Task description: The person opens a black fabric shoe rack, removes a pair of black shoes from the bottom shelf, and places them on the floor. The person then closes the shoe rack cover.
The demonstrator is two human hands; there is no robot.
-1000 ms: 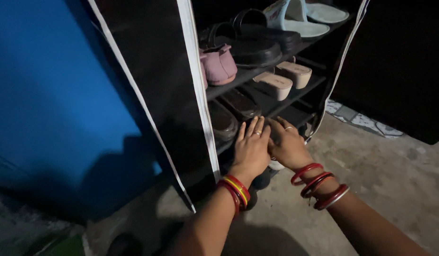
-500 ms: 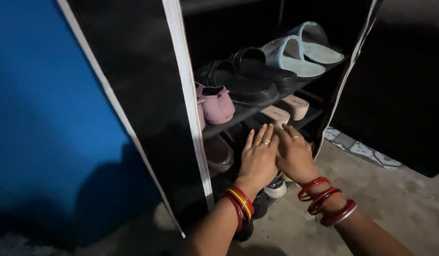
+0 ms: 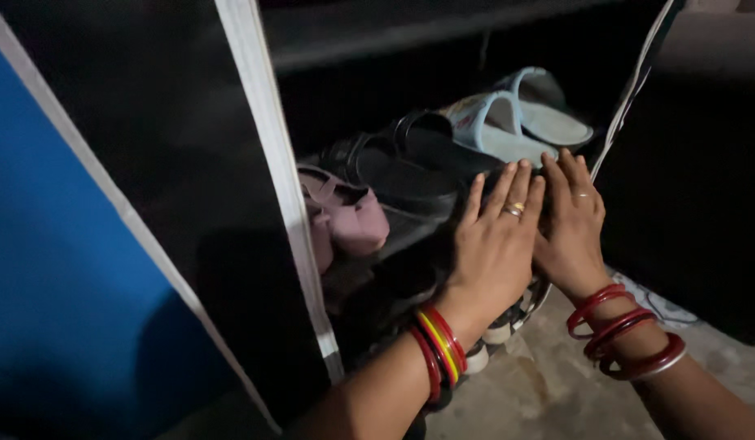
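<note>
Both hands reach into the shoe rack. The left hand and right hand lie flat, fingers stretched out, holding nothing. The black sandals sit just beyond the fingers. It seems best to grip one sandal gently by its edge.

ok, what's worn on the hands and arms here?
No sleeves or gloves in view. Left hand: a gold-coloured ring on one finger, and a stack of red bangles with one yellow among them at the wrist. Right hand: a thin ring, and several red bangles spread along the wrist.
</note>
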